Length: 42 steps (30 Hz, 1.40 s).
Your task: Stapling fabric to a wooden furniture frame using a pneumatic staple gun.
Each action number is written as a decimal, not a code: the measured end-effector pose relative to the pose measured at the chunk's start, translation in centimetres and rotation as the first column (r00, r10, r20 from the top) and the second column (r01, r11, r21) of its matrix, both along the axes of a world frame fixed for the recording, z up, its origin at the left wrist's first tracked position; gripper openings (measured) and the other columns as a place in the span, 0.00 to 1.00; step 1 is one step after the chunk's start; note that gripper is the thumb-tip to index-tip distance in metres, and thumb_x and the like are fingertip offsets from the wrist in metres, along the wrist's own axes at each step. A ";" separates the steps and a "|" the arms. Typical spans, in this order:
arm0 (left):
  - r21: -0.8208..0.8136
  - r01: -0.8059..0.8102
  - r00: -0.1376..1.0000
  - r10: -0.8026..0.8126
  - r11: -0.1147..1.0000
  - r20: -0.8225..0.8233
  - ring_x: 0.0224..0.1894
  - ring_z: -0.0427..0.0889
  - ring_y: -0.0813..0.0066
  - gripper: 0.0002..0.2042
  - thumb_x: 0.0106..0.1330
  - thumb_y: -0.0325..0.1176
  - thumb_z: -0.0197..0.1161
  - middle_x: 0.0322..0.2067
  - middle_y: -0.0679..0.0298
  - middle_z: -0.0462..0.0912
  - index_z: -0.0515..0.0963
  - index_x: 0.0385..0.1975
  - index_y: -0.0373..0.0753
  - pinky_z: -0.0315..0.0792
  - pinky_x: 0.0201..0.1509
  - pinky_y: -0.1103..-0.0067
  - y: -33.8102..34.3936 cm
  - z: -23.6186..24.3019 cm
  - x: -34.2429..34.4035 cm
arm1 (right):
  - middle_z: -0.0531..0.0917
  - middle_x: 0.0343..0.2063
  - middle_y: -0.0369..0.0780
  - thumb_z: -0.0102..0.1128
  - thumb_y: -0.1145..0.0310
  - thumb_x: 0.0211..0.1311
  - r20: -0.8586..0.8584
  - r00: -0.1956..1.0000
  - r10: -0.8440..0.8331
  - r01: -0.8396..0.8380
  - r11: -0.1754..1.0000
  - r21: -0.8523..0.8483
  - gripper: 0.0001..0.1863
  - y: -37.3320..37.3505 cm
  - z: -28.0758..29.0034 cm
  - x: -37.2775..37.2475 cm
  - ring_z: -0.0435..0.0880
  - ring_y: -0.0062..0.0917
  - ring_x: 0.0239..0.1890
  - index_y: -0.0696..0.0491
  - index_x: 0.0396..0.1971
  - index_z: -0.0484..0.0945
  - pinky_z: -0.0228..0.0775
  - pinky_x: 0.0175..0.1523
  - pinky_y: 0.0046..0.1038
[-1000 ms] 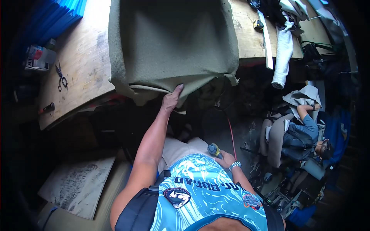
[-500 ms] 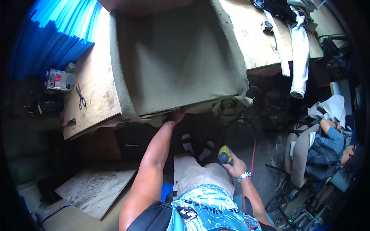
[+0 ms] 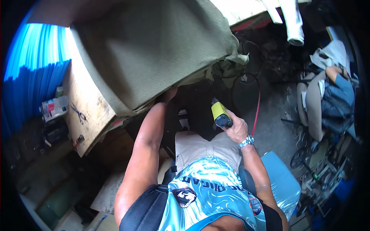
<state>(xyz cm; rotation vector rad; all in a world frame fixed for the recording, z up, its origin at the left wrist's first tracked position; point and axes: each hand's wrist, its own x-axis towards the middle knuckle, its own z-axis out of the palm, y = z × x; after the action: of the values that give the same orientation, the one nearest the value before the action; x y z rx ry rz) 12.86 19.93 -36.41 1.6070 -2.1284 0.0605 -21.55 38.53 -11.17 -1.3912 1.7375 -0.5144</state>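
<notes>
Right hand — yellow tool now nearer olive fabric.

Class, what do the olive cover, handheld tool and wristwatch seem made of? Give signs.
Olive cover: probably matt woven cloth; it folds loosely at one corner.
Handheld tool: likely smooth plastic, by its even yellow casing.
Wristwatch: apparently polished metal; its band glints.

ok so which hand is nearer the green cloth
Left. The left hand is at the near edge of the green cloth, partly hidden; the right hand is apart from it, off to the right, holding a yellow and black tool.
</notes>
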 end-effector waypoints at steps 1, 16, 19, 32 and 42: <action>0.035 0.049 0.994 -0.052 0.998 0.094 0.60 0.75 0.42 0.27 0.67 0.52 0.63 0.54 0.47 0.79 0.77 0.56 0.38 0.66 0.67 0.57 -0.3 -0.4 0.1 | 0.85 0.45 0.51 0.77 0.66 0.45 0.054 0.999 -0.007 0.012 0.994 -0.110 0.36 0.4 -0.3 0.7 0.83 0.50 0.48 0.49 0.58 0.75 0.76 0.51 0.45; 0.346 0.073 0.948 0.042 0.936 -0.314 0.67 0.71 0.52 0.33 0.72 0.55 0.57 0.63 0.48 0.73 0.70 0.65 0.31 0.65 0.71 0.66 0.2 11.0 -5.5 | 0.85 0.38 0.45 0.73 0.68 0.45 0.078 0.971 -0.228 0.240 0.938 -0.249 0.36 5.1 -1.1 7.0 0.84 0.44 0.43 0.50 0.59 0.76 0.75 0.51 0.42; 0.377 0.041 0.961 0.067 0.925 -0.269 0.67 0.70 0.53 0.32 0.74 0.53 0.55 0.65 0.48 0.72 0.69 0.65 0.29 0.63 0.71 0.67 0.6 11.0 -5.5 | 0.86 0.44 0.47 0.72 0.66 0.47 0.199 0.947 -0.254 0.298 0.925 -0.236 0.34 6.4 -3.7 6.0 0.85 0.44 0.46 0.48 0.60 0.77 0.77 0.55 0.40; 0.156 0.156 0.970 -0.122 0.975 -0.209 0.66 0.71 0.49 0.27 0.76 0.45 0.54 0.63 0.45 0.73 0.71 0.63 0.27 0.64 0.71 0.64 -2.0 12.2 -3.8 | 0.86 0.47 0.48 0.63 0.53 0.54 0.525 0.813 -0.252 0.448 0.847 -0.287 0.30 5.9 -7.2 5.7 0.86 0.44 0.47 0.55 0.55 0.80 0.78 0.52 0.38; 0.184 0.328 0.919 -0.267 0.927 -0.290 0.65 0.73 0.57 0.25 0.76 0.44 0.55 0.61 0.44 0.76 0.72 0.62 0.29 0.64 0.71 0.68 -2.2 9.1 -3.5 | 0.87 0.42 0.47 0.64 0.57 0.57 0.663 0.698 -0.271 0.668 0.580 -0.466 0.27 1.8 -9.4 10.1 0.88 0.41 0.42 0.57 0.54 0.80 0.80 0.47 0.35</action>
<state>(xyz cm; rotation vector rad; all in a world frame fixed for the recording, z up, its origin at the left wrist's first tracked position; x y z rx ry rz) 9.37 17.76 -27.28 1.2987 -2.2024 -0.4874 -11.42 40.37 -20.59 -0.9982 1.4765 -1.8541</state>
